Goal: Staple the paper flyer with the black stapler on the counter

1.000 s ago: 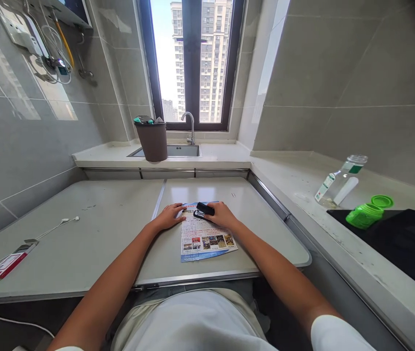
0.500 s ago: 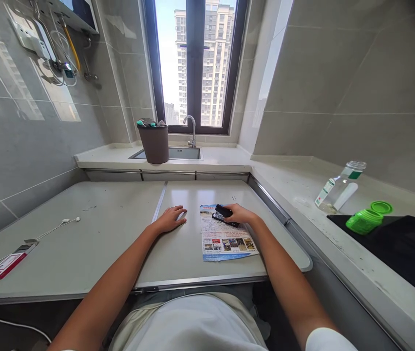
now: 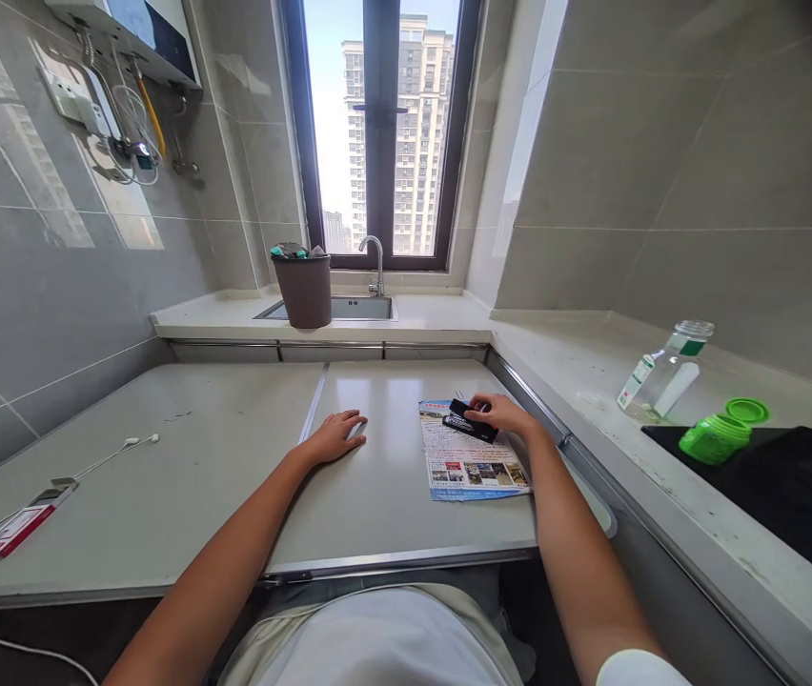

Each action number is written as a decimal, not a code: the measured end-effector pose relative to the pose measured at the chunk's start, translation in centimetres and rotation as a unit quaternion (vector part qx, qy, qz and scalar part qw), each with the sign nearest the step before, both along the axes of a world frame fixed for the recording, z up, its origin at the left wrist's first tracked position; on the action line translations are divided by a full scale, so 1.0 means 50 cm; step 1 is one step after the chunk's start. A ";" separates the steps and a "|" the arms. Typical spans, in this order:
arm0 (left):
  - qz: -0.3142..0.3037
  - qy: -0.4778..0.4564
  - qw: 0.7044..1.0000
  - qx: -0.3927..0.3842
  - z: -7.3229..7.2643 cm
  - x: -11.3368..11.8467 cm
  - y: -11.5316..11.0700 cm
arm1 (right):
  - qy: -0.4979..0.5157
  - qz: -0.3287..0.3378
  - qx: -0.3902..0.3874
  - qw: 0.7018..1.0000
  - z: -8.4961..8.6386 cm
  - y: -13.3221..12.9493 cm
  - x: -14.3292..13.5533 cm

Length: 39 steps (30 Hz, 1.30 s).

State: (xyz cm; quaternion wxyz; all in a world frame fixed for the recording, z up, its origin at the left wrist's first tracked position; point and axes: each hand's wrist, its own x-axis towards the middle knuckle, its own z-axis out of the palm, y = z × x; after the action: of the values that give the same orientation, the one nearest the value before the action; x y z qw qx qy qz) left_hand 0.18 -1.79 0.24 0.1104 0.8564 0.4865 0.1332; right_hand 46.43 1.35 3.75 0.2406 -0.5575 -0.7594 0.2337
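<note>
A black stapler (image 3: 469, 425) lies on the upper part of a printed paper sheet (image 3: 474, 474) with text, small photos and a blue border. The fingers of my right hand (image 3: 500, 413) are closed around the stapler's right part and cover some of it. To the left, my left hand (image 3: 336, 435) rests on the bare tabletop (image 3: 384, 514), fingers spread and holding nothing. A gap of tabletop separates that hand from the paper.
At far left lie a red-and-white box (image 3: 12, 532) and a white cable (image 3: 110, 454). A brown bin (image 3: 304, 291) stands by the sink (image 3: 359, 308). On the right counter are a clear glass bottle (image 3: 663, 376) and an open green container (image 3: 717, 438).
My right hand has moved right with the stapler, and the paper has slid right along with them. The left hand stays in nearly the same place. The view has tilted up slightly.
</note>
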 end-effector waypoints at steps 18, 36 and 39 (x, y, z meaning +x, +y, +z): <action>-0.012 0.002 1.000 0.019 -0.023 -0.006 0.022 | -0.177 -0.239 0.059 0.953 -0.083 0.043 0.017; -0.006 0.005 1.000 0.017 -0.011 -0.001 0.011 | -0.198 -0.206 0.125 0.950 -0.088 0.067 0.010; -0.002 0.009 1.000 0.010 -0.008 0.001 0.009 | -0.175 -0.146 0.166 0.959 -0.098 0.078 0.007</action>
State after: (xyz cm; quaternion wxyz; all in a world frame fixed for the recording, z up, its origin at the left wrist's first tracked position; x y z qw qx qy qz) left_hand 0.22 -1.36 -0.14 0.0975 0.8595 0.4846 0.1302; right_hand 46.76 5.26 -1.15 0.2242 -0.6472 -0.7278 -0.0346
